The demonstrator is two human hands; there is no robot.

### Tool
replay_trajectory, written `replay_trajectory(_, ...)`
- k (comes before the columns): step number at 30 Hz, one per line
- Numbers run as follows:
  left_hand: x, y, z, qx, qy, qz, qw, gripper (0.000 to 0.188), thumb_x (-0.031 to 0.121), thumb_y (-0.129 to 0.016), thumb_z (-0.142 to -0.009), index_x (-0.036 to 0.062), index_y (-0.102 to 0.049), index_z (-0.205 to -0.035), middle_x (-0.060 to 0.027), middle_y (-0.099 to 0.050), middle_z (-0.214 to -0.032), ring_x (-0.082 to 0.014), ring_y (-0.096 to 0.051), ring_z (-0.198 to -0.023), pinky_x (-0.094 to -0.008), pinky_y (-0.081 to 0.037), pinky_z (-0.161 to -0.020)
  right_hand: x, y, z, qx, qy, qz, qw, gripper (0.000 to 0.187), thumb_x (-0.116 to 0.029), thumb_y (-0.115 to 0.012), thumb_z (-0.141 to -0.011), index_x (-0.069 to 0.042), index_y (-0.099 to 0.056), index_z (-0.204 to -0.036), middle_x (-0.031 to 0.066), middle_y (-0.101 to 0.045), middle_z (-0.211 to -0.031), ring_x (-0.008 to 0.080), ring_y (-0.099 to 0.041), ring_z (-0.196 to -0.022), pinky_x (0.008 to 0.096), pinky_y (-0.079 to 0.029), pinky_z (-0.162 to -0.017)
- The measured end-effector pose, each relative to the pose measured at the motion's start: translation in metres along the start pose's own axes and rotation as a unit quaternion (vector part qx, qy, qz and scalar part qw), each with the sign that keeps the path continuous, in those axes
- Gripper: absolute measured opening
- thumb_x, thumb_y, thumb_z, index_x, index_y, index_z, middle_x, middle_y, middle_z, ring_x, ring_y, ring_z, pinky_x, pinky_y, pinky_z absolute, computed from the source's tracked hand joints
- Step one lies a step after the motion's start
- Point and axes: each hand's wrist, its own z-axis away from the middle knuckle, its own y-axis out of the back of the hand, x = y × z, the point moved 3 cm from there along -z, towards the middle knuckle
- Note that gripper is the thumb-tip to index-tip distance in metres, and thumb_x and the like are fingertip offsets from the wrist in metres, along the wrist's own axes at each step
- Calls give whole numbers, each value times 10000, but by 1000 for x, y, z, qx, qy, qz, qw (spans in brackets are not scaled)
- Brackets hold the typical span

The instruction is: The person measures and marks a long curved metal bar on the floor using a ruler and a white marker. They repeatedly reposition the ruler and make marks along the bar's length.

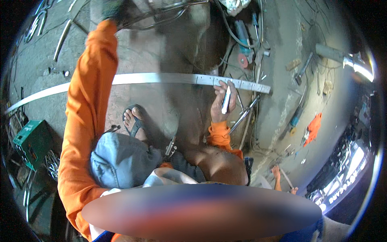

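Note:
A long pale metal strip (161, 78) with several dark cross marks toward its right end lies across the floor in front of me. My right hand (221, 103) is closed around a white pen-like marker (226, 100), with its fingertips at the strip's near edge. My left hand (114, 11) reaches far forward at the top and looks dark, perhaps gloved. Its fingers blend into the dark area beside thin bent metal rods (161, 17), so their grip is unclear. Locking pliers (170, 147) show near my lap.
A teal angle grinder (243, 38) with a red disc lies beyond the strip, amid cables. A green box (32, 142) stands at left. Another grinder (296, 117), a hammer (304, 68) and an orange cloth (313, 128) lie at right. Another person's hand (276, 171) shows lower right.

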Motion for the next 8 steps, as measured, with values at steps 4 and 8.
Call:
replay_trajectory(4,-33,38,60,-44,-90,-150,984,535,459,-723,-792,-53,-692,-944,-175,-719,-829,-289,-706,-810,-401,-537,-729,9,6,-7,44,-3,-37,998,434,-150,-570,-1031,-5,-438,-1419,177,-655,-1201,200,-662,-939,339,-541,-851)
replay_trajectory(8,-67,37,146,-78,24,-141,987,525,463,-740,-806,-39,-698,-955,-156,-718,-836,-276,-679,-800,-409,-524,-792,22,9,-6,12,-14,-53,998,508,-94,-584,-1013,-18,-375,-1470,183,-609,-1285,228,-656,-1012,344,-543,-894)
